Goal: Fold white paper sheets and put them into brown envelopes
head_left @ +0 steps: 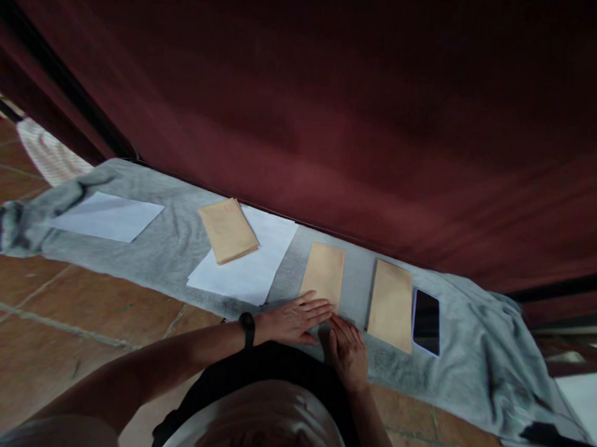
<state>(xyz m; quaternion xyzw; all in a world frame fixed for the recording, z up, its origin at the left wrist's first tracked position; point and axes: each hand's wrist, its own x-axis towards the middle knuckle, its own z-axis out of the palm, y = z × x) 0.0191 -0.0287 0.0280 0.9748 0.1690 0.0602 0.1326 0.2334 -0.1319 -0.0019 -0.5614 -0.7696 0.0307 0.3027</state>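
Note:
A tan paper envelope (324, 271) lies on the grey cloth in front of me, with small red print near its far right corner. My left hand (296, 319), a dark band on its wrist, lies flat over the envelope's near end with fingers stretched out. Its fingertips meet those of my right hand (349, 351), which rests at the envelope's near right corner. The right hand's fingers are extended side by side and the thumb is apart. Both hands cover the near edge of the envelope. Another tan envelope (391, 306) lies to the right.
A phone (427, 322) lies right of the second envelope. On the left, a stack of envelopes (229, 230) sits on white paper sheets (240, 274). More white paper (109, 216) lies farther left. The grey cloth (173, 227) covers a narrow surface against a dark red curtain (323, 138).

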